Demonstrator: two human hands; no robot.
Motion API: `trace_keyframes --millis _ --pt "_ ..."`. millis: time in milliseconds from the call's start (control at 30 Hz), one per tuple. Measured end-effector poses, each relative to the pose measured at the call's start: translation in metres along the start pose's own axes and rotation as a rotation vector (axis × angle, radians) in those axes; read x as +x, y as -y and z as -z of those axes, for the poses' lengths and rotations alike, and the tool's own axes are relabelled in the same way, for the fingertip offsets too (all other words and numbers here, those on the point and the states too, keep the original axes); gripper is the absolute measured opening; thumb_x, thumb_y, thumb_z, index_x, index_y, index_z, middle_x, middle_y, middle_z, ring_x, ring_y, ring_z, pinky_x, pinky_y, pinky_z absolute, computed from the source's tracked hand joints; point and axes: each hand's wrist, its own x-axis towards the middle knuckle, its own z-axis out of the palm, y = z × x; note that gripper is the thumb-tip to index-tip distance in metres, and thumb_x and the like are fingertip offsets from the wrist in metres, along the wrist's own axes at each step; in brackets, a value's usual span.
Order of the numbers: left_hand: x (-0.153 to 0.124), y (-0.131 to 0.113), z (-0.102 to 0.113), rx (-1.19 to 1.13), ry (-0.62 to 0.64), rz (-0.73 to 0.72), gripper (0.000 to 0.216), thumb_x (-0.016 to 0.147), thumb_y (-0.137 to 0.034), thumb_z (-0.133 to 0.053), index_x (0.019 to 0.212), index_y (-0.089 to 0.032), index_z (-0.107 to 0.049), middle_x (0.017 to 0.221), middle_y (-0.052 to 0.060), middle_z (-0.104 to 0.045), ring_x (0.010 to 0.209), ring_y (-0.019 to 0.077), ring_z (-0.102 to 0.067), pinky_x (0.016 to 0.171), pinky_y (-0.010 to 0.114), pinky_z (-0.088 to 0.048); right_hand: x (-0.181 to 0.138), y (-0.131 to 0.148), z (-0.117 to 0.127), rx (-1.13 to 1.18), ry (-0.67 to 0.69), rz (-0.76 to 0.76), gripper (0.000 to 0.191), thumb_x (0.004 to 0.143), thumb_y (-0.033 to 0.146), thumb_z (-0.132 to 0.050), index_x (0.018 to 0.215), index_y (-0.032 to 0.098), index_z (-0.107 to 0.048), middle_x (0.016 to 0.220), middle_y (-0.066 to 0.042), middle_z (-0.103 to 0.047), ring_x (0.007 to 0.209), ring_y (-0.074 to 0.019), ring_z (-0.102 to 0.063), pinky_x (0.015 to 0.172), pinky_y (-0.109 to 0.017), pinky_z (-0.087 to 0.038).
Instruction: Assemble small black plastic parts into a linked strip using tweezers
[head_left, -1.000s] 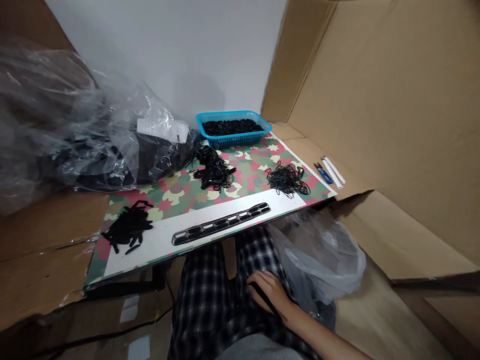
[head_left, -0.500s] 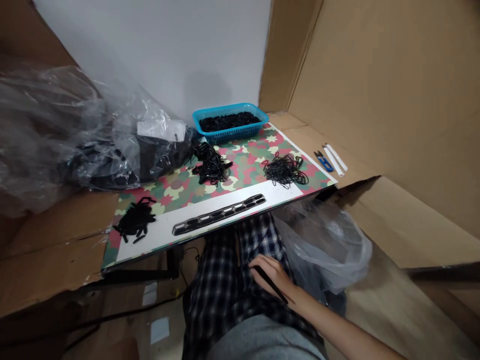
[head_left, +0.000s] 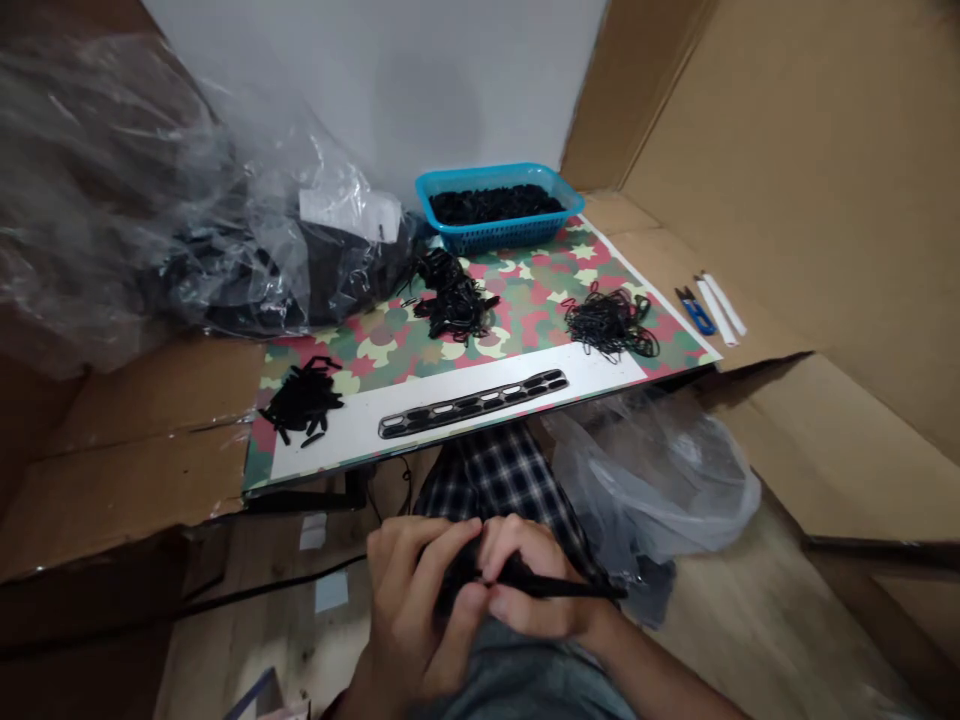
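Note:
Both hands meet above the lap, below the table's front edge. My right hand (head_left: 531, 575) is closed around a slim black stick-like tool (head_left: 577, 586), whose long end points right past the wrist. Beside it, my left hand (head_left: 424, 595) is curled with thumb and fingers pinched toward the right fingertips. A dark object (head_left: 452, 580) shows between the left fingers and thumb; its kind is hidden. On the table's white strip lies a long black frame (head_left: 472, 405) with rows of oval slots, several filled dark and others showing white.
A pile of short black pieces (head_left: 304, 398) lies left, tangled black loops (head_left: 611, 322) right, and another black heap (head_left: 454, 298) behind. A blue basket (head_left: 499, 240) of black pieces, a clear plastic bag (head_left: 247, 270), blue snips (head_left: 696, 312) and white sticks (head_left: 721, 310) surround them.
My left hand has come into view and joined my right hand over the lap. The right hand keeps the black tool, now turned nearly level. The camera view has shifted.

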Motion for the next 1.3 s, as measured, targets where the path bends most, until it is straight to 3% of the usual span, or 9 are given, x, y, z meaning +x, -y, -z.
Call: trace_keyframes --millis 133,233,300,400,467,567,667,800,1300 --pt "-0.003 0.034 -0.017 -0.266 -0.018 0.096 0.013 0.09 -0.009 -0.056 0.088 -0.018 -0.065 0.072 0.002 -0.063 0.068 0.0145 -0.056 0.062 0.029 -0.045 0.01 -0.015 0.002 0.091 0.191 -0.123 0.024 0.093 0.049 -0.062 0.09 0.026 -0.058 0.075 0.002 -0.06 0.062 -0.0145 -0.058 0.056 -0.026 -0.043" --pt "-0.012 0.044 -0.021 -0.381 -0.048 0.203 0.009 0.09 -0.012 -0.062 0.086 -0.02 -0.066 0.07 0.0 -0.063 0.064 0.0133 -0.056 0.057 0.027 -0.043 0.02 -0.019 0.009 0.008 0.327 -0.156 0.022 0.095 0.047 -0.061 0.095 0.026 -0.059 0.081 0.001 -0.061 0.07 -0.0164 -0.059 0.063 -0.029 -0.045" --pt "-0.013 0.048 -0.021 -0.415 -0.071 0.249 0.003 0.091 -0.022 -0.064 0.089 -0.02 -0.066 0.072 0.0 -0.063 0.064 0.0138 -0.056 0.055 0.027 -0.043 0.029 -0.017 0.014 -0.046 0.312 -0.105 0.016 0.097 0.041 -0.059 0.093 0.026 -0.057 0.08 0.001 -0.06 0.07 -0.0163 -0.058 0.063 -0.029 -0.044" --pt "-0.004 0.059 -0.016 -0.264 -0.145 0.192 0.015 0.093 -0.031 -0.06 0.1 -0.019 -0.065 0.08 0.004 -0.064 0.073 0.0174 -0.057 0.065 0.032 -0.044 0.045 -0.012 0.022 -0.164 0.195 -0.008 0.005 0.094 0.026 -0.059 0.093 0.025 -0.054 0.08 0.001 -0.059 0.069 -0.0162 -0.057 0.062 -0.029 -0.043" --pt "0.008 0.071 -0.013 -0.026 -0.211 0.106 0.018 0.092 -0.03 -0.058 0.104 -0.019 -0.065 0.085 0.006 -0.065 0.078 0.0203 -0.057 0.073 0.037 -0.041 0.06 -0.009 0.027 -0.372 0.138 0.096 0.01 0.091 0.015 -0.059 0.093 0.024 -0.053 0.081 0.0 -0.06 0.071 -0.0172 -0.058 0.065 -0.03 -0.043" --pt "0.026 0.09 -0.013 0.291 -0.225 0.075 0.019 0.088 -0.029 -0.064 0.104 -0.02 -0.066 0.09 0.007 -0.066 0.083 0.0234 -0.057 0.078 0.039 -0.037 0.083 -0.01 0.03 -0.725 0.195 0.303 0.015 0.089 0.007 -0.058 0.091 0.02 -0.053 0.079 -0.003 -0.061 0.07 -0.0192 -0.056 0.066 -0.033 -0.04" --pt "0.036 0.105 -0.019 0.387 -0.21 0.074 0.023 0.088 -0.032 -0.062 0.106 -0.018 -0.067 0.092 0.01 -0.066 0.087 0.0256 -0.058 0.079 0.039 -0.037 0.101 -0.015 0.026 -0.884 0.314 0.433 0.014 0.088 0.004 -0.055 0.089 0.018 -0.052 0.074 -0.003 -0.062 0.066 -0.0192 -0.053 0.06 -0.033 -0.037" --pt "0.036 0.114 -0.029 0.464 -0.21 0.035 0.025 0.089 -0.037 -0.06 0.102 -0.018 -0.069 0.087 0.009 -0.069 0.082 0.0248 -0.06 0.075 0.038 -0.034 0.111 -0.022 0.021 -0.935 0.418 0.483 0.014 0.09 0.005 -0.051 0.087 0.018 -0.054 0.072 -0.002 -0.062 0.067 -0.019 -0.054 0.061 -0.033 -0.038" --pt "0.032 0.13 -0.036 0.466 -0.348 -0.095 0.02 0.085 -0.029 -0.064 0.1 -0.017 -0.071 0.077 0.003 -0.074 0.062 0.0159 -0.062 0.067 0.034 -0.035 0.114 -0.028 0.022 -0.905 0.488 0.464 0.015 0.095 0.009 -0.046 0.091 0.021 -0.054 0.072 -0.001 -0.064 0.066 -0.018 -0.055 0.063 -0.032 -0.042"
